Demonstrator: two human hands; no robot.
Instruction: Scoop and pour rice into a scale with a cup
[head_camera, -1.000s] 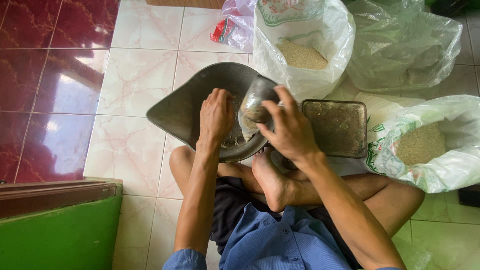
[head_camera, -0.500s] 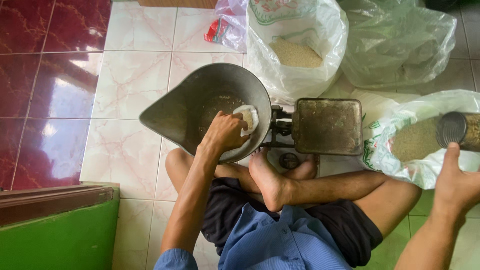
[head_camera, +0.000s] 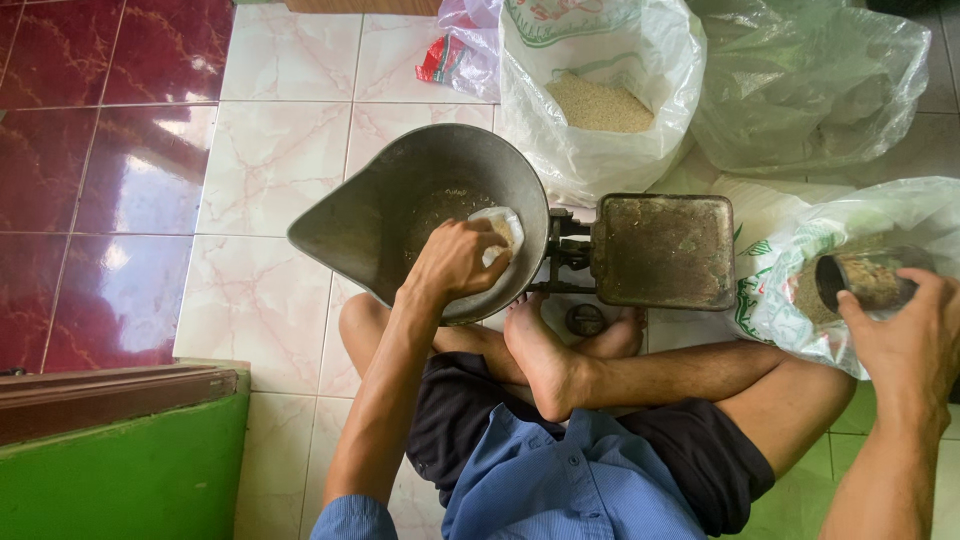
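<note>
Grey metal scoop pan (head_camera: 400, 215) at frame centre, left hand (head_camera: 455, 265) inside, fingers curled on a small white bag (head_camera: 503, 232). Right hand (head_camera: 905, 340) at right edge wrapped around a tin can (head_camera: 868, 280) over an open white sack (head_camera: 860, 225). Red packet (head_camera: 440, 60) top centre.

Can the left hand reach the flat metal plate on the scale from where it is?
Probably yes. The left hand rests in the scoop pan on a small white bag, and the flat plate sits just beyond the pan's rim, bare on top, nothing between them.
</note>
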